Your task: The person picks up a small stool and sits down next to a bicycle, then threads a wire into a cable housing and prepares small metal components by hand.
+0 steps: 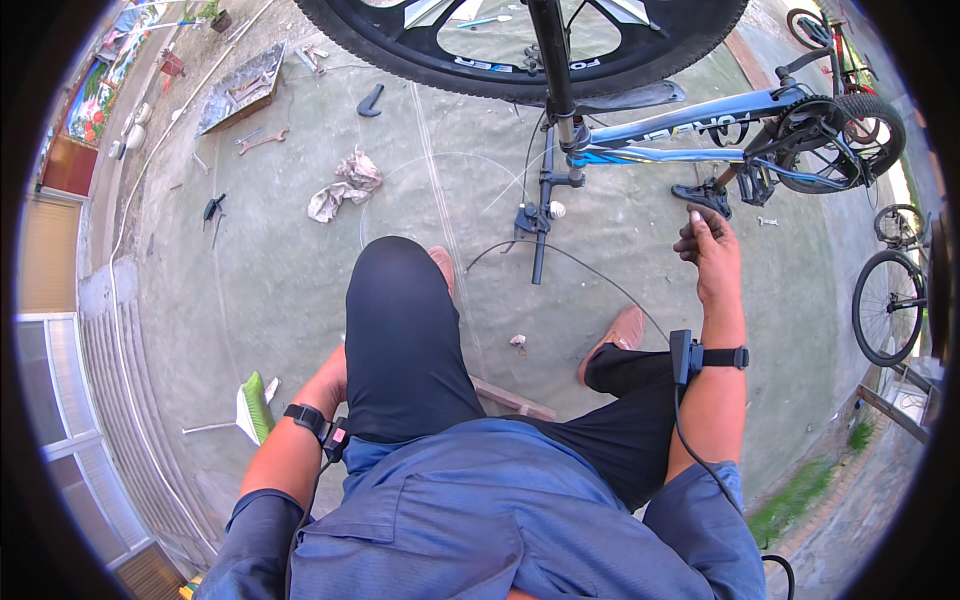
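Observation:
My right hand (708, 245) is raised on the right, beside the dark saddle (700, 196) of an upturned blue bicycle (665, 142). Its smudged fingers are curled together, and I cannot make out what they hold, if anything. My left hand (334, 378) rests against my bent left leg, its fingers hidden behind it. The bicycle's handlebar (543, 215) is down on the ground ahead of me. A thin black cable (590, 264) arcs from near the handlebar toward my right wrist; where it ends there is unclear.
At the far left stands a metal tray (243, 90) of tools, with a wrench (263, 141) nearby. A crumpled cloth (346, 186), a dark curved piece (371, 100) and a small wrench (768, 221) lie on the green ground. A green-bristled broom (256, 406) is left; another bicycle (888, 306) stands right.

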The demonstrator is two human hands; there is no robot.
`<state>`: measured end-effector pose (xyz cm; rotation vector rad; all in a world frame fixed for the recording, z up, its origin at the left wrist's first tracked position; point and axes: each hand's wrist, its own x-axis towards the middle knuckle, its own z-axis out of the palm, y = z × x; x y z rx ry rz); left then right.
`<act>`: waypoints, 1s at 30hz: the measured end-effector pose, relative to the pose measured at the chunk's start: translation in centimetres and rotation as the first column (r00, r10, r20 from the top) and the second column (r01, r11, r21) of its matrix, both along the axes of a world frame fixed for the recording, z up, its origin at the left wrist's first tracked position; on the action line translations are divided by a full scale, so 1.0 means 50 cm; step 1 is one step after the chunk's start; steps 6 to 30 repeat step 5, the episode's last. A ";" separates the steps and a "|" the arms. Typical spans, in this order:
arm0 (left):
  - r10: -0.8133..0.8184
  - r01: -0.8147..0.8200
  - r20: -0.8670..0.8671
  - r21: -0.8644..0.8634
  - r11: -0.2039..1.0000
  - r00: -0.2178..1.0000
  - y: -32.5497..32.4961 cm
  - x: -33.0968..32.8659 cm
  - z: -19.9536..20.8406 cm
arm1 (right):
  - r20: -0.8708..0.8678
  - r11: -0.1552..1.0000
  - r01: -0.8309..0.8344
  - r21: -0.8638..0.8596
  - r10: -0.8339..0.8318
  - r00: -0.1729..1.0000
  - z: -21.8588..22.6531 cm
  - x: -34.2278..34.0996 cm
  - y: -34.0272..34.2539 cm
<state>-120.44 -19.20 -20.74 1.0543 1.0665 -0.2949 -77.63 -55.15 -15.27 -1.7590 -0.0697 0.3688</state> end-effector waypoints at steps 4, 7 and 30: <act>-0.151 0.155 0.037 -0.109 0.982 0.988 -0.012 -0.024 -0.022 | 0.001 1.000 -0.002 -0.010 0.002 1.000 -0.002 -0.006 0.003; -0.139 0.139 0.010 -0.141 0.980 0.990 -0.012 -0.027 -0.032 | 0.002 1.000 0.002 -0.016 -0.002 1.000 -0.001 -0.008 -0.001; -0.139 0.139 0.010 -0.141 0.980 0.990 -0.012 -0.027 -0.032 | 0.002 1.000 0.002 -0.016 -0.002 1.000 -0.001 -0.008 -0.001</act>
